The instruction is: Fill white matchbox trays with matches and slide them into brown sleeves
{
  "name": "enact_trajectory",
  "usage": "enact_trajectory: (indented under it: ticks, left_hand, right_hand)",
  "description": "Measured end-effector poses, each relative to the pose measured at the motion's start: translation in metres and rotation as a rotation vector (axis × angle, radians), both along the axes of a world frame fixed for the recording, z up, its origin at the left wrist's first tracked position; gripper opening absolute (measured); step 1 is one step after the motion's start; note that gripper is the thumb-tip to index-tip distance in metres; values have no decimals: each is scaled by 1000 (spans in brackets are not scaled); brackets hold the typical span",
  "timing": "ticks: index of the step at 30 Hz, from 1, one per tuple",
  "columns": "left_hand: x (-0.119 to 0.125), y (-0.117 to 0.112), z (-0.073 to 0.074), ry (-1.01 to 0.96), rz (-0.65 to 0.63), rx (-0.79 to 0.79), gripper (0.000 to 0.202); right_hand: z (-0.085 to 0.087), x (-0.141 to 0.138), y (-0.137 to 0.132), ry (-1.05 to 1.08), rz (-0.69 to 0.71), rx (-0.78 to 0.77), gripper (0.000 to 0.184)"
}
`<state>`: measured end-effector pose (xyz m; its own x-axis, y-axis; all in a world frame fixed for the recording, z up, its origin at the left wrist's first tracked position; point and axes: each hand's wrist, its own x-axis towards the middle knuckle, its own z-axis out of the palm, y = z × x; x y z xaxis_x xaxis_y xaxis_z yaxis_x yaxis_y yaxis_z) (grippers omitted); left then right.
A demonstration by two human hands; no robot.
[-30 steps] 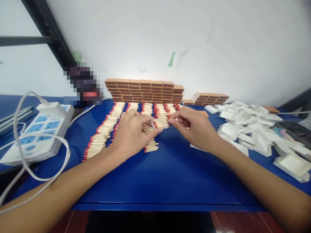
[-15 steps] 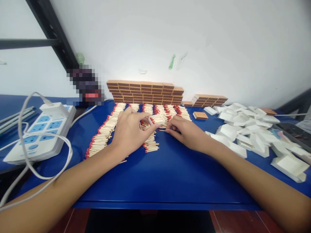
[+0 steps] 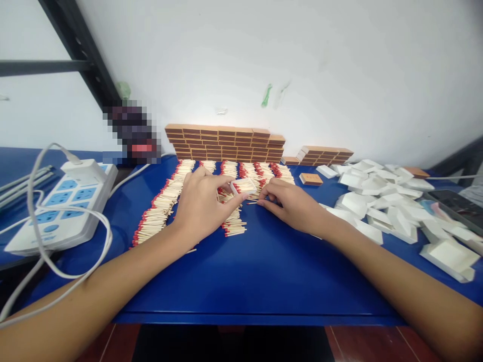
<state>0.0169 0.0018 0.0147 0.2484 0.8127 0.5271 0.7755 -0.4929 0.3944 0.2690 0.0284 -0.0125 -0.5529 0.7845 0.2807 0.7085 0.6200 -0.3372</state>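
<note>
My left hand (image 3: 202, 201) grips a small white matchbox tray (image 3: 249, 192) between thumb and fingers, tilted a little above the table. Red-headed matches (image 3: 243, 186) lie side by side inside it. Just right of the tray, my right hand (image 3: 287, 203) is closed in a pinch on a single match (image 3: 253, 203), whose red head points left. Rows of loose matches (image 3: 160, 206) spread under and behind both hands, partly hidden by the left one. An orange matchbox (image 3: 311, 179) lies behind the right hand.
Stacked matchboxes (image 3: 222, 143) line the wall, with a lower stack (image 3: 326, 155) to their right. White trays (image 3: 392, 201) are heaped at the right, near a dark phone (image 3: 458, 208). A power strip (image 3: 71, 201) with a looping white cable (image 3: 109, 241) sits left, the cable crossing my left forearm.
Both hands stay almost in place. My right hand has shifted very slightly to the right, with the match still in its fingertips.
</note>
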Motion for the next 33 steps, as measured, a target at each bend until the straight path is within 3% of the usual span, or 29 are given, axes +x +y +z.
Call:
enact_trajectory:
  ticks: [17,33]
  left_hand:
    - [1,-1,1,16,-7,-2,21]
    - [-1,3,-3,31,-10,16,25]
  right_hand:
    - [3,-13,-5,23,5,12,5]
    - [0,-7,-1,-26,-12,-46,11]
